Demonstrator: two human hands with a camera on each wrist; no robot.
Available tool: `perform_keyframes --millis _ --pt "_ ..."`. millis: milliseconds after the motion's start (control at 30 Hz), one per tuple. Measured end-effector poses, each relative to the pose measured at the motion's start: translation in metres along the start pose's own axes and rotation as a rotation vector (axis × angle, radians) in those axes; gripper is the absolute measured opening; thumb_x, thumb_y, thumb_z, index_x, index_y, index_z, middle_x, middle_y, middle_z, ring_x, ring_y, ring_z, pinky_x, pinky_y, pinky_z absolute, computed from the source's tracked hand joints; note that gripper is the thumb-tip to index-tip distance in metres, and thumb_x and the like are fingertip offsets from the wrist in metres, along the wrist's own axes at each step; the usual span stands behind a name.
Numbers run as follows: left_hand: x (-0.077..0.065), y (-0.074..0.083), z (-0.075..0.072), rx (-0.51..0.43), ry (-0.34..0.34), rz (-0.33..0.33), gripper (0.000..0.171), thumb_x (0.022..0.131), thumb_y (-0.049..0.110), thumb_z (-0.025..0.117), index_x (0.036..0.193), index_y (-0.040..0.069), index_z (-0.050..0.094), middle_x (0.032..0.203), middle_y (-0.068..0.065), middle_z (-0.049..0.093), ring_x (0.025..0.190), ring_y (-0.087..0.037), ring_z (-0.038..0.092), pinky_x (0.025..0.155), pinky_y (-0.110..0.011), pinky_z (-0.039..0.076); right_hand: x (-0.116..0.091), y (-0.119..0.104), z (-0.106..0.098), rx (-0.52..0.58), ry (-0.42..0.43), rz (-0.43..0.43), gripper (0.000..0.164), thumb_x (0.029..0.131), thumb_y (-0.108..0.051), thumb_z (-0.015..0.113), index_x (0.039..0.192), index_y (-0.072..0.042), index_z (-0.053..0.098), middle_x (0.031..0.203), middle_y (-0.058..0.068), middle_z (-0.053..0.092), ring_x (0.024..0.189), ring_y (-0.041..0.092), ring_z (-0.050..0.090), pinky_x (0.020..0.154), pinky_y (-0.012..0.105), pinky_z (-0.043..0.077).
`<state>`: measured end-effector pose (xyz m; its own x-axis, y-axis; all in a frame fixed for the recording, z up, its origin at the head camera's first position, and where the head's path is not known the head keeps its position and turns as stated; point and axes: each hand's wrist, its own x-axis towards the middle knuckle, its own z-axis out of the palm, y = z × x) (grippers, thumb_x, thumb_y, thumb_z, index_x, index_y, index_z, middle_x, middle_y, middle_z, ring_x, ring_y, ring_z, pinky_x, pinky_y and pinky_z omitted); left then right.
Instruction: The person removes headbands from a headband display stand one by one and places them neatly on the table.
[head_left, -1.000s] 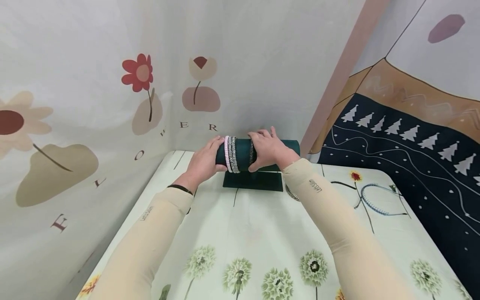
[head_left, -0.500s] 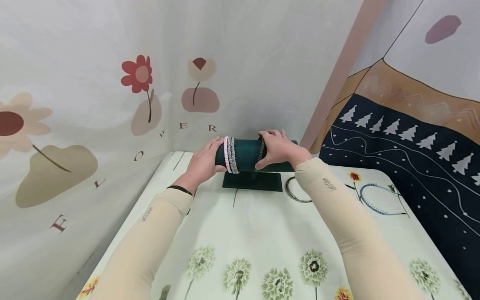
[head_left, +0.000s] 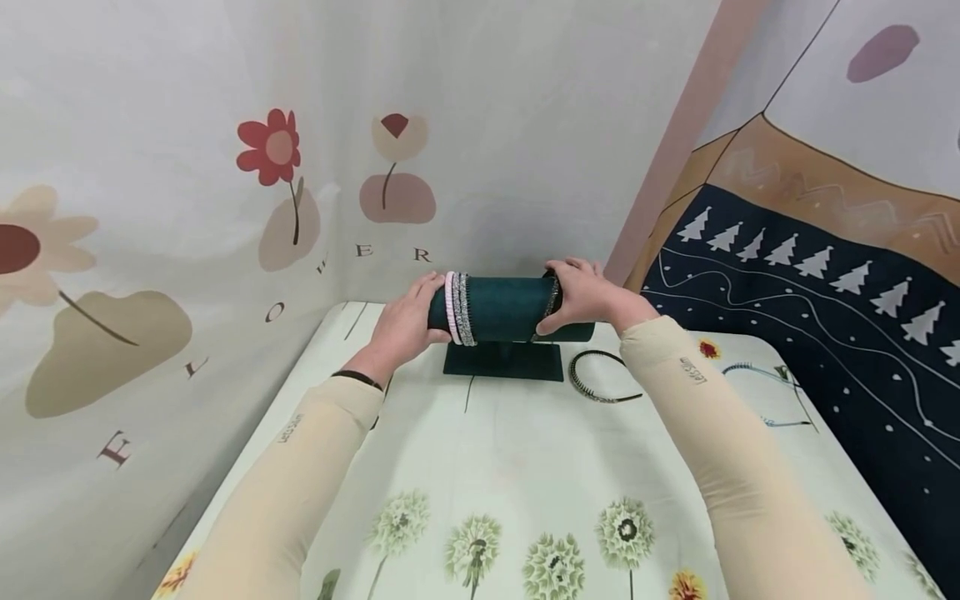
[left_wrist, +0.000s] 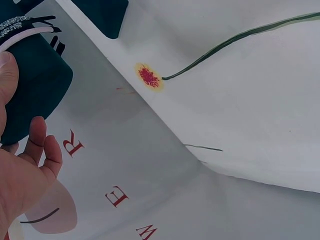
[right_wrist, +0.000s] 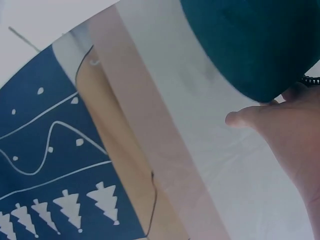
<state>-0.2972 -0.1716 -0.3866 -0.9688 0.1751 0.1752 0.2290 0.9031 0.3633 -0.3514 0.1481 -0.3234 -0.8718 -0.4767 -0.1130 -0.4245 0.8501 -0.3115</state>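
Note:
A dark green velvet headband stand [head_left: 506, 308] with a horizontal roll stands at the back of the table. Around its left part sit a pale pink headband [head_left: 452, 308] and glittery silver-and-black headbands [head_left: 464, 310], side by side. My left hand [head_left: 405, 325] holds the roll's left end, thumb in front and fingers over the top. Toward the right end, my right hand [head_left: 588, 296] grips a black headband [head_left: 555, 293] that hugs the roll, mostly hidden by the hand. In the right wrist view, the roll's end [right_wrist: 265, 45] shows beyond my right hand [right_wrist: 285, 125].
A dark toothed headband [head_left: 600, 399] lies on the table right of the stand's base. Farther right lies a light blue headband [head_left: 787, 424], partly covered by my right sleeve [head_left: 690, 400]. A printed curtain [head_left: 525, 150] hangs close behind the stand.
My right hand has slid the black headband rightward along the roll, away from the silver ones. The dark headband on the table has come into fuller view. My left hand has stayed put.

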Motion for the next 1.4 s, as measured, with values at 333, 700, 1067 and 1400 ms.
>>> perform_keyframes --millis 333,700,1067,1400 --pt "-0.001 -0.003 0.003 -0.001 -0.001 -0.011 0.102 0.092 0.031 0.086 0.171 0.015 0.022 0.179 -0.011 0.022 0.157 -0.040 0.039 0.126 -0.062 0.037 -0.007 0.019 -0.001 0.049 0.003 0.042 0.118 0.082 -0.045 0.090 0.171 -0.012 0.019 0.177 0.021 0.019 0.163 0.046 0.009 0.129 0.076 0.012" --pt "0.000 -0.005 0.004 -0.005 -0.006 -0.014 0.104 0.092 0.032 0.087 0.171 0.016 0.021 0.179 -0.011 0.021 0.157 -0.040 0.039 0.126 -0.063 0.037 -0.008 0.032 -0.007 0.105 -0.049 0.067 0.116 0.084 -0.038 0.088 0.171 -0.013 0.016 0.172 0.021 0.027 0.156 0.042 0.022 0.121 0.069 0.038" --pt "-0.001 -0.006 0.003 -0.013 0.003 -0.015 0.104 0.092 0.031 0.087 0.171 0.016 0.022 0.179 -0.010 0.022 0.158 -0.039 0.038 0.128 -0.061 0.036 -0.016 0.042 -0.010 0.181 -0.057 0.083 0.118 0.083 -0.033 0.090 0.171 -0.016 0.014 0.162 0.025 0.035 0.142 0.044 0.037 0.114 0.070 0.043" --pt "0.002 -0.004 0.003 0.016 -0.004 0.001 0.104 0.093 0.033 0.085 0.171 0.016 0.020 0.179 -0.010 0.020 0.158 -0.039 0.039 0.127 -0.061 0.038 -0.024 0.062 -0.012 0.357 -0.093 0.076 0.125 0.079 -0.021 0.093 0.172 -0.022 0.009 0.162 0.024 0.034 0.137 0.045 0.045 0.112 0.067 0.045"
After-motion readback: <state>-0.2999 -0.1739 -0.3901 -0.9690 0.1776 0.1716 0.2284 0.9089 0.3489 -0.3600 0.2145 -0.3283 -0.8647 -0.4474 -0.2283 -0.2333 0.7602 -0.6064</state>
